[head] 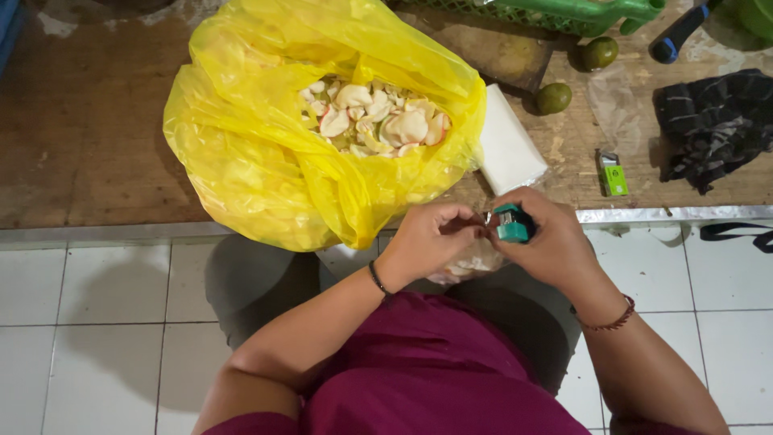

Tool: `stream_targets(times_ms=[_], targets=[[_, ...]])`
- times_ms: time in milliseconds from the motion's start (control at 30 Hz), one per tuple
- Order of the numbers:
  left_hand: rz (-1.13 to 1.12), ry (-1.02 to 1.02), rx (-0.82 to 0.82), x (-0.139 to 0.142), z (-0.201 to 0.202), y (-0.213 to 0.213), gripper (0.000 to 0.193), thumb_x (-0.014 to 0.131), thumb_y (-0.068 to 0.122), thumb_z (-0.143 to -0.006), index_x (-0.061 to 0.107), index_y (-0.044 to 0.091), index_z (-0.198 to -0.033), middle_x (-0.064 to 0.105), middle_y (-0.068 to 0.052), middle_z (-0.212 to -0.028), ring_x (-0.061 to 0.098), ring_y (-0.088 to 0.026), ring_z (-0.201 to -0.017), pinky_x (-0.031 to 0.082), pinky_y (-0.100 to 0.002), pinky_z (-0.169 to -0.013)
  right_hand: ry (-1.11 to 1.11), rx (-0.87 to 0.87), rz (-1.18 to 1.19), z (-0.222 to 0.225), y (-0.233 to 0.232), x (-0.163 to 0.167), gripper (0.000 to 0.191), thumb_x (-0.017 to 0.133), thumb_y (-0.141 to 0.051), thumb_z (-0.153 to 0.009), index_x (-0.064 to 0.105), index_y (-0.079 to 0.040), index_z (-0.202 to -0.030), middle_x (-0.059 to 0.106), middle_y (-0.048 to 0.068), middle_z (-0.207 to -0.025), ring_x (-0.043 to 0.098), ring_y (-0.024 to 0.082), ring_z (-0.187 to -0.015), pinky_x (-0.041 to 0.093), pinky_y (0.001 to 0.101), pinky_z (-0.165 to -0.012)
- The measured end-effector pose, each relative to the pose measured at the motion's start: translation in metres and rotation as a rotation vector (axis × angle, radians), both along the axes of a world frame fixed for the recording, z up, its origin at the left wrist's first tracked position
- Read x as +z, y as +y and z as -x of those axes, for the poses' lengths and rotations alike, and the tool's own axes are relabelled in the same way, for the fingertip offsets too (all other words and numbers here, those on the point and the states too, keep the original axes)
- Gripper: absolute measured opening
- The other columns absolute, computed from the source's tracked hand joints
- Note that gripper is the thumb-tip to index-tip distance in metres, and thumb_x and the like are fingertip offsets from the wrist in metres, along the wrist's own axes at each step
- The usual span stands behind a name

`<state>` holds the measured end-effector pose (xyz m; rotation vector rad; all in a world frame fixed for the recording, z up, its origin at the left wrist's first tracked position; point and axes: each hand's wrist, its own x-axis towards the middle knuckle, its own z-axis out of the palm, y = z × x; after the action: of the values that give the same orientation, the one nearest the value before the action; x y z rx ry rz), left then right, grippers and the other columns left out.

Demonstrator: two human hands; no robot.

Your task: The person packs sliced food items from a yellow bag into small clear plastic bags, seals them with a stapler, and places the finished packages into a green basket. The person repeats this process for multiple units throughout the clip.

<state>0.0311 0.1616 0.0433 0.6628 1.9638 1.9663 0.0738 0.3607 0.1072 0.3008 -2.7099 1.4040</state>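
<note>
At the lower centre of the frame, just below the desk (97,161) edge, a small teal stapler (512,223) is held in the clenched grip of the right hand (547,242), raised over the lap so both hands can meet. The left hand (431,240) is pinched on the gathered top of a small clear plastic packet (475,262), pressed against the stapler's mouth. A large yellow plastic bag (266,161) of pale crackers (374,121) is left open in the upper centre, near the hands.

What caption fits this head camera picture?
Two hands, left hand and right hand, work a teal stapler beside a yellow bag of crackers.
</note>
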Motion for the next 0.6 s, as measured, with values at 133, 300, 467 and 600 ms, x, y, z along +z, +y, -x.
stream_targets(times_ms=[133, 300, 467, 600], targets=[[-0.013, -0.102, -0.002, -0.013, -0.001, 0.008, 0.015, 0.065, 0.005, -0.093, 0.072, -0.003, -0.104, 0.076, -0.007, -0.089, 0.070, -0.007, -0.082, 0.058, -0.026, -0.075, 0.004, -0.010, -0.015, -0.001, 0.003, -0.004, 0.032, 0.082, -0.002, -0.074, 0.068, -0.004, -0.104, 0.072, 0.005, -0.101, 0.070, 0.013, -0.086, 0.055, 0.0263, -0.078], [0.063, 0.028, 0.049, -0.005, -0.001, 0.007, 0.016, 0.066, 0.009, -0.094, 0.071, 0.000, -0.106, 0.076, -0.009, -0.092, 0.074, -0.013, -0.082, 0.059, -0.026, -0.076, -0.065, 0.004, -0.105, 0.006, 0.031, 0.006, 0.038, 0.088, -0.016, -0.073, 0.068, -0.006, -0.104, 0.069, 0.008, -0.096, 0.066, 0.018, -0.087, 0.054, 0.0307, -0.078], [0.216, 0.098, 0.066, 0.008, 0.000, 0.006, 0.014, 0.069, 0.012, -0.093, 0.074, 0.004, -0.103, 0.074, -0.010, -0.091, 0.072, -0.020, -0.075, 0.056, -0.030, -0.069, -0.435, -0.019, -0.380, 0.013, 0.065, 0.033, 0.049, 0.082, -0.032, -0.076, 0.063, -0.009, -0.115, 0.070, 0.009, -0.094, 0.066, 0.023, -0.085, 0.054, 0.0387, -0.075], [0.174, 0.232, 0.096, 0.012, -0.001, 0.009, 0.012, 0.068, 0.012, -0.095, 0.073, 0.006, -0.104, 0.072, -0.009, -0.093, 0.072, -0.023, -0.079, 0.057, -0.033, -0.071, -0.514, 0.047, -0.557, 0.008, 0.060, 0.043, 0.061, 0.080, -0.041, -0.079, 0.058, -0.013, -0.128, 0.072, 0.013, -0.100, 0.070, 0.030, -0.090, 0.056, 0.0419, -0.077]])
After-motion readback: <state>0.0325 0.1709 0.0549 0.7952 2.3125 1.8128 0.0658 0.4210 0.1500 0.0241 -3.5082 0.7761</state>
